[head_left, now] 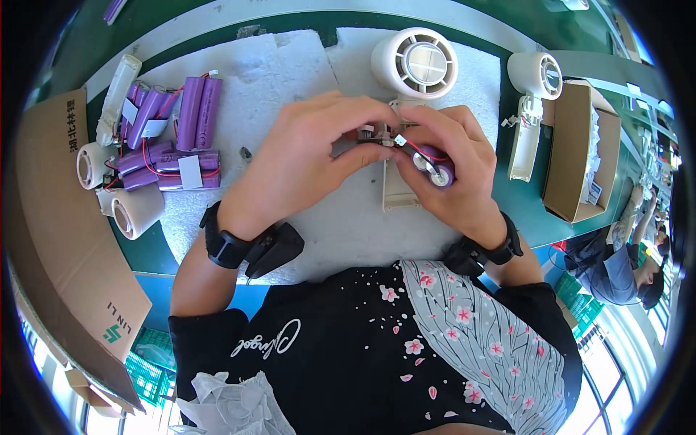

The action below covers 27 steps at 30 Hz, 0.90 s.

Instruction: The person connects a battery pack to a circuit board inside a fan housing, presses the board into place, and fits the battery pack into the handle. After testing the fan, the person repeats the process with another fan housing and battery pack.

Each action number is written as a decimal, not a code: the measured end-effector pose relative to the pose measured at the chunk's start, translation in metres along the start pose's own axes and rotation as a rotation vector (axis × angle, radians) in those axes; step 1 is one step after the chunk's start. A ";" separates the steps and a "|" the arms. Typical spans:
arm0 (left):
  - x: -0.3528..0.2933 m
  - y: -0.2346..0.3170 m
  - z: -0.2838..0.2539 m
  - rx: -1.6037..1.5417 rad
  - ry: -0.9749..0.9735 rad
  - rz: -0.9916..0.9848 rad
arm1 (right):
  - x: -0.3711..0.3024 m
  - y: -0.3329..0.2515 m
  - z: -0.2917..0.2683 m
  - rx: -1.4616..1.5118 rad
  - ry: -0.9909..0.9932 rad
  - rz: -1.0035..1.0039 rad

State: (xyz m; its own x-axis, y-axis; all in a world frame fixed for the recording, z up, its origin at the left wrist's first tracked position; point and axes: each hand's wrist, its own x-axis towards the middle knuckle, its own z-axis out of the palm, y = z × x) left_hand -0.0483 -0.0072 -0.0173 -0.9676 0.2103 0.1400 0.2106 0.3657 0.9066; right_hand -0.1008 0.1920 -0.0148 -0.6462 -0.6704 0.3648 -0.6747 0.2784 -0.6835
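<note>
My left hand (308,141) pinches a small board-like part with metal bits (373,135), partly covered by the fingertips. A purple battery pack (444,172) with red and black wires is gripped in my right hand (464,163). Its small white plug (399,141) sits between the two hands, close to the board; whether they touch I cannot make out. Under my hands lies a cream handheld fan, its round head (424,61) pointing away from me and its opened handle shell (401,194) toward me. My fingers hide the middle of the fan.
A white foam sheet (290,69) covers the green table. Several purple battery packs (199,116) and fan bodies (138,210) lie at the left, beside a large cardboard sheet (65,217). Another opened fan (527,138) and a cardboard box (580,159) stand right. A person (616,268) sits far right.
</note>
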 end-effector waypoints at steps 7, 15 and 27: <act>-0.005 -0.005 -0.002 0.027 0.072 0.091 | -0.001 -0.001 -0.001 -0.061 -0.067 -0.014; -0.008 0.012 -0.001 -0.181 -0.050 -0.147 | 0.000 -0.001 0.001 -0.099 -0.030 -0.044; -0.010 0.008 -0.004 -0.291 -0.061 -0.165 | -0.002 0.001 -0.010 -0.124 -0.002 -0.147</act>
State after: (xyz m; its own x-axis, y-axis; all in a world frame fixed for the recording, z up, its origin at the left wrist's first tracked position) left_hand -0.0378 -0.0106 -0.0101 -0.9733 0.2269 -0.0343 -0.0055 0.1267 0.9919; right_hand -0.1039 0.2003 -0.0095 -0.5368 -0.7114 0.4536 -0.8006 0.2598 -0.5400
